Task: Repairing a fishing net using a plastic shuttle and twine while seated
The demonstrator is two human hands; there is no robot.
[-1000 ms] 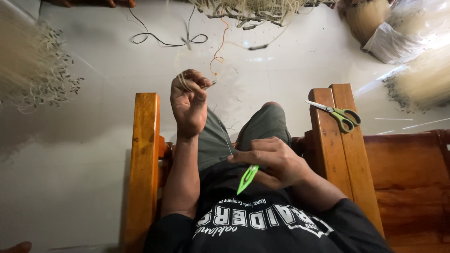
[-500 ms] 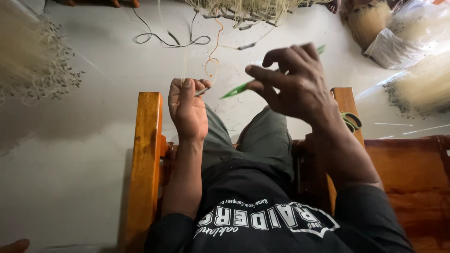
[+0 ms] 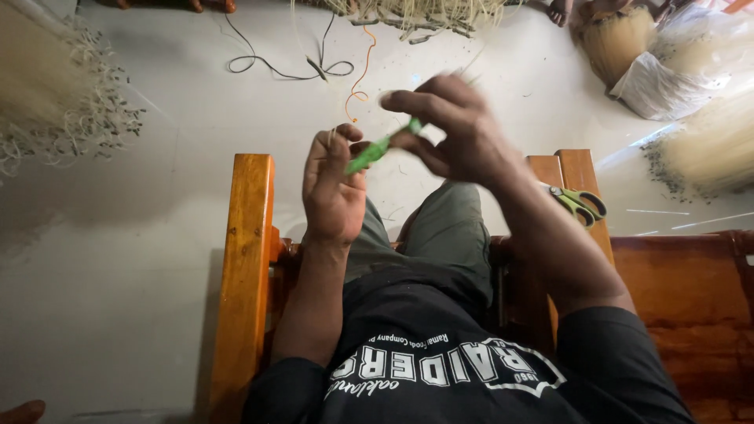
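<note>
Pinching the green strip [image 3: 378,149] in my right hand [image 3: 452,129], I bring its tip to my left hand [image 3: 334,188], whose curled fingers grip a thin pale strand. Above my lap, I'd best keep both steady; scissors [image 3: 580,202] rest on the chair's right armrest [image 3: 585,169].

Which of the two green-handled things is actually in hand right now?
The slim green tool, pinched by the right hand; the scissors lie untouched on the wooden armrest.

Glossy wood armrest [image 3: 248,259] (varnished, smooth)
</note>
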